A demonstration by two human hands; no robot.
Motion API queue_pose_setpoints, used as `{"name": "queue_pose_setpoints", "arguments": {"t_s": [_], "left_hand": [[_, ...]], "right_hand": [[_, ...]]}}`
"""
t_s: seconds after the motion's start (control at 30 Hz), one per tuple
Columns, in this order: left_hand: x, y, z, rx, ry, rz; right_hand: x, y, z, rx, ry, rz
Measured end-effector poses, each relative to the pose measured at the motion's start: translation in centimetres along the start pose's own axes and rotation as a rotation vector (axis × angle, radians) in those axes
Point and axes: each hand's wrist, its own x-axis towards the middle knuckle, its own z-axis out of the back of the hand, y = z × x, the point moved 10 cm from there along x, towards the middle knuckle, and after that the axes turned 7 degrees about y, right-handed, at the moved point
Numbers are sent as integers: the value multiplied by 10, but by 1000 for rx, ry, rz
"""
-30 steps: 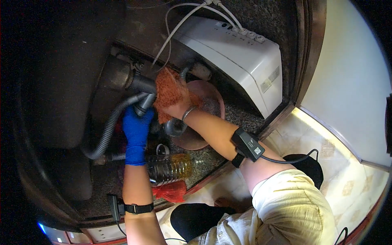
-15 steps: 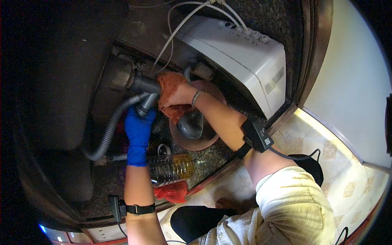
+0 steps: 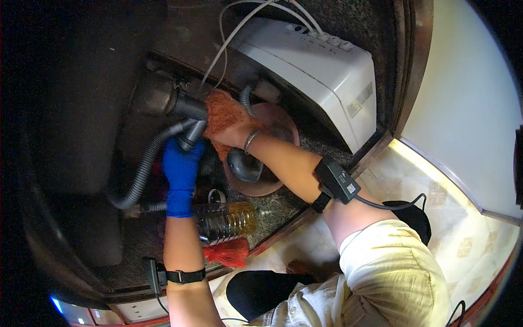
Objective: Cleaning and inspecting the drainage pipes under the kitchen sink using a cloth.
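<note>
A grey plastic drain pipe [image 3: 192, 107] bends downward beneath a dark basin fitting [image 3: 155, 95] inside a cabinet. My left hand [image 3: 182, 163], in a blue glove, is closed around the pipe's lower end; the fingertips are partly hidden. A rust-orange cloth [image 3: 220, 111] is bunched in my bare right hand [image 3: 239, 133] and pressed against the pipe's elbow. From the pipe, a grey corrugated hose [image 3: 147, 163] curves down to the left. Below my right hand, a brownish-pink basin [image 3: 280, 117] holds a dark rounded object [image 3: 245, 165], its kind unclear.
A white box-shaped appliance [image 3: 305, 60] stands at the far right, with white tubes [image 3: 239, 30] on its top. Nearer me, beside my left forearm, lie a clear ribbed bottle [image 3: 218, 223] with yellowish contents and a red plastic bag [image 3: 229, 252]. The cabinet edge [image 3: 289, 226] crosses in front.
The whole view has shifted slightly, moving everything a little left and up. The cloth now sits bunched at the pipe's elbow, with less of it hanging over the basin. Both hands keep their grips.
</note>
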Motion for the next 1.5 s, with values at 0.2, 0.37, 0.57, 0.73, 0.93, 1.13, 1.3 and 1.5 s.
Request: {"name": "queue_pose_setpoints", "arguments": {"t_s": [0.2,0.37,0.57,0.73,0.93,1.13,1.3,1.5], "left_hand": [[-2,2,6,11,-63,-37],[-1,3,2,29,-36,0],[1,-17,0,32,-27,-134],[-2,3,7,20,-41,-59],[-2,0,-1,127,22,-1],[3,28,-1,-90,59,-49],[-3,3,-5,54,36,-35],[-5,-9,2,100,65,48]], "right_hand": [[6,7,7,79,108,73],[9,1,6,135,144,230],[6,-13,-8,175,285,193],[0,4,56,101,63,-18],[-53,65,126,143,-462,184],[-112,111,46,453,-256,150],[-146,64,-24,270,10,-65],[-115,85,39,176,-158,-72]]}}
